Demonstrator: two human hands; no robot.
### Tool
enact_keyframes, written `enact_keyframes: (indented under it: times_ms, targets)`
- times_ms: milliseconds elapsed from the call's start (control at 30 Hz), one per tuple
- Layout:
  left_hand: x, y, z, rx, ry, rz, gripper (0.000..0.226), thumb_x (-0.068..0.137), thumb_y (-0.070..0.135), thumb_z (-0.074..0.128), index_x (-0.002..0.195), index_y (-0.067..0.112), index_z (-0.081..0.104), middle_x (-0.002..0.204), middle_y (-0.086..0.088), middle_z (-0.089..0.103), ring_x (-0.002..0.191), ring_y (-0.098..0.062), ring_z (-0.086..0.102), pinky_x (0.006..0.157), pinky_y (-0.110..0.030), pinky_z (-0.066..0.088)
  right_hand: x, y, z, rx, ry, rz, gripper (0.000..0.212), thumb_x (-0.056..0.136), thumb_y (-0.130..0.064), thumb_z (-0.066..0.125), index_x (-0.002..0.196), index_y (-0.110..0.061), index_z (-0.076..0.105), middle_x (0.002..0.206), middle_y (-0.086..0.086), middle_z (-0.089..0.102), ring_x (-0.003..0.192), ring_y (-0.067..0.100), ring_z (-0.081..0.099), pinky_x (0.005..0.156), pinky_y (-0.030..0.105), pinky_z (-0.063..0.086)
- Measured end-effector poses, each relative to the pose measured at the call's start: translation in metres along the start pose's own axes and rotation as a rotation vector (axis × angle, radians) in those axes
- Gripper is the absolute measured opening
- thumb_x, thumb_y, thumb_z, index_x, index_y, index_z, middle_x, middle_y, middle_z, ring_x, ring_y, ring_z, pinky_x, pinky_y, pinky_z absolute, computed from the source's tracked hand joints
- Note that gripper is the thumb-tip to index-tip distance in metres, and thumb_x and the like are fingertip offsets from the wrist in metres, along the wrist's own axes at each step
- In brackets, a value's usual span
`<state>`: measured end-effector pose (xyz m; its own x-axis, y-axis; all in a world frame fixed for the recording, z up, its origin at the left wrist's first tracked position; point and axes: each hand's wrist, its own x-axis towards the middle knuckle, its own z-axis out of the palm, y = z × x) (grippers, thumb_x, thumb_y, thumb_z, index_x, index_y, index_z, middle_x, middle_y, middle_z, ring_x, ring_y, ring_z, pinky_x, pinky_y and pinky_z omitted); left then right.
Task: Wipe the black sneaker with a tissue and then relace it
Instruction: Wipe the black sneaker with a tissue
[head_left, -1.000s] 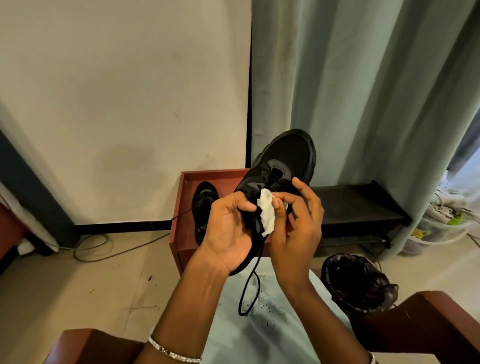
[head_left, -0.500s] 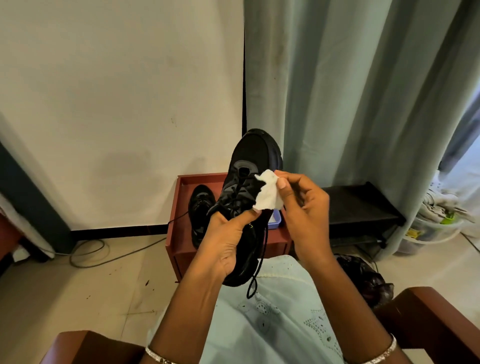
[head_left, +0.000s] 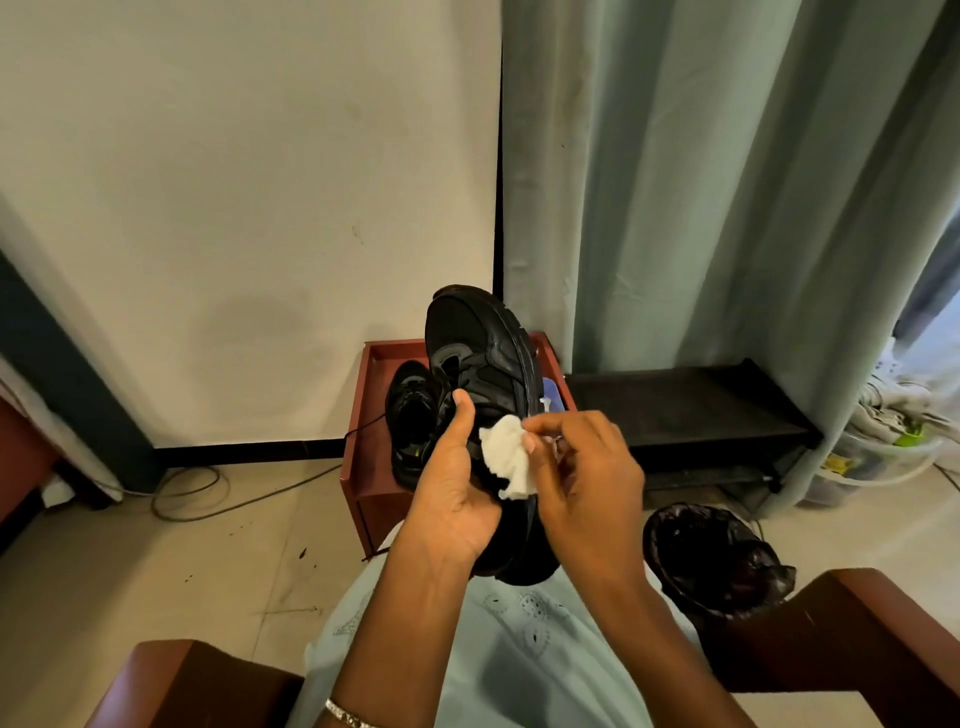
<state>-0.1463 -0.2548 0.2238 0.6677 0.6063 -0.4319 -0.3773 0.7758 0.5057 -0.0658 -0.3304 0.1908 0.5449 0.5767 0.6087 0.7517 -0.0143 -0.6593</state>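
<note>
I hold a black sneaker upright in front of me, toe pointing up and away. My left hand grips its rear half from the left, thumb laid on the upper. My right hand pinches a crumpled white tissue and presses it against the sneaker's right side near the sole edge. The heel rests over my lap. A thin black lace end shows below my left wrist. The second black sneaker lies on the red-brown stand behind.
A red-brown low stand sits by the wall, a black shoe rack to its right under the grey-green curtain. A bin with a black liner is at my right knee. Cables lie on the floor at left. Brown chair arms flank me.
The sneaker has turned in my left hand so its right side faces up. My right hand has brought the tissue down from the tongue area to the sneaker's side.
</note>
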Motion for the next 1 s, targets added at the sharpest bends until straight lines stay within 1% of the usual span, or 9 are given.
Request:
enact_keyframes:
  times_ms: [133, 267, 367, 467, 567, 733, 833, 900, 1000]
  targets:
    - [-0.005, 0.0, 0.0, -0.053, -0.046, -0.02, 0.061, 0.095, 0.057, 0.046, 0.091, 0.0, 0.066, 0.066, -0.014, 0.071, 0.052, -0.021, 0.07, 0.045, -0.029, 0.057, -0.002, -0.005, 0.008, -0.134, -0.133, -0.069, 0.025, 0.091, -0.01, 0.057, 0.11, -0.018, 0.071, 0.104, -0.003, 0.066, 0.098, 0.015, 0.056, 0.077, 0.006, 0.036]
    - [-0.006, 0.003, -0.006, -0.102, -0.048, -0.029, 0.064, 0.091, 0.061, 0.05, 0.102, -0.001, 0.064, 0.074, -0.019, 0.072, 0.058, -0.026, 0.072, 0.047, -0.031, 0.058, -0.005, -0.014, -0.003, -0.161, -0.369, -0.126, 0.029, 0.092, -0.026, 0.058, 0.118, -0.018, 0.069, 0.114, -0.003, 0.066, 0.106, 0.016, 0.056, 0.083, 0.006, 0.031]
    - [-0.003, 0.003, -0.012, -0.093, -0.062, -0.034, 0.068, 0.088, 0.065, 0.05, 0.104, 0.0, 0.065, 0.08, -0.018, 0.073, 0.061, -0.027, 0.072, 0.048, -0.032, 0.058, -0.008, -0.013, -0.009, -0.182, -0.394, -0.209, 0.027, 0.088, -0.022, 0.062, 0.112, -0.019, 0.072, 0.11, -0.004, 0.068, 0.1, 0.017, 0.061, 0.084, 0.009, 0.035]
    - [-0.001, 0.0, -0.012, -0.104, -0.081, 0.002, 0.068, 0.09, 0.063, 0.049, 0.106, 0.0, 0.067, 0.087, -0.018, 0.073, 0.072, -0.026, 0.073, 0.076, -0.036, 0.058, -0.002, -0.007, -0.009, -0.158, -0.288, -0.238, 0.022, 0.086, -0.013, 0.061, 0.103, -0.018, 0.075, 0.101, -0.003, 0.071, 0.091, 0.018, 0.065, 0.077, 0.024, 0.054]
    - [-0.005, -0.008, -0.007, -0.08, -0.092, 0.03, 0.067, 0.092, 0.06, 0.051, 0.117, -0.001, 0.065, 0.11, -0.02, 0.071, 0.103, -0.029, 0.07, 0.101, -0.04, 0.049, 0.01, -0.007, 0.0, -0.11, -0.127, -0.211, 0.018, 0.092, -0.011, 0.06, 0.1, -0.011, 0.076, 0.104, 0.0, 0.068, 0.095, 0.012, 0.062, 0.083, 0.022, 0.052]
    - [-0.005, -0.018, -0.003, -0.136, -0.101, 0.085, 0.058, 0.092, 0.055, 0.055, 0.113, 0.003, 0.071, 0.111, -0.013, 0.073, 0.106, -0.024, 0.07, 0.096, -0.033, 0.048, 0.016, -0.03, 0.008, -0.125, -0.036, -0.268, 0.039, 0.091, -0.021, 0.041, 0.093, -0.002, 0.075, 0.092, 0.008, 0.068, 0.086, 0.018, 0.061, 0.078, 0.026, 0.051]
    - [-0.005, -0.013, -0.008, -0.1, -0.107, 0.067, 0.066, 0.09, 0.061, 0.052, 0.098, 0.0, 0.076, 0.094, -0.014, 0.075, 0.087, -0.024, 0.074, 0.083, -0.034, 0.057, 0.004, -0.015, 0.005, -0.066, -0.108, -0.309, 0.032, 0.09, -0.015, 0.045, 0.101, -0.005, 0.074, 0.099, 0.006, 0.068, 0.092, 0.021, 0.061, 0.08, 0.035, 0.053]
    - [-0.004, -0.008, -0.01, -0.117, -0.127, 0.032, 0.071, 0.087, 0.065, 0.053, 0.099, -0.002, 0.074, 0.088, -0.016, 0.073, 0.075, -0.025, 0.074, 0.067, -0.033, 0.061, -0.009, -0.002, 0.001, -0.097, -0.089, -0.351, 0.027, 0.092, -0.016, 0.051, 0.103, -0.009, 0.075, 0.102, 0.003, 0.07, 0.093, 0.019, 0.062, 0.082, 0.029, 0.052]
    - [-0.003, -0.006, -0.011, -0.116, -0.127, 0.013, 0.074, 0.085, 0.067, 0.053, 0.089, -0.003, 0.077, 0.085, -0.018, 0.073, 0.067, -0.026, 0.073, 0.059, -0.033, 0.061, -0.02, 0.009, -0.003, -0.091, -0.049, -0.373, 0.023, 0.092, -0.016, 0.056, 0.103, -0.01, 0.076, 0.101, 0.002, 0.071, 0.094, 0.016, 0.062, 0.086, 0.026, 0.05]
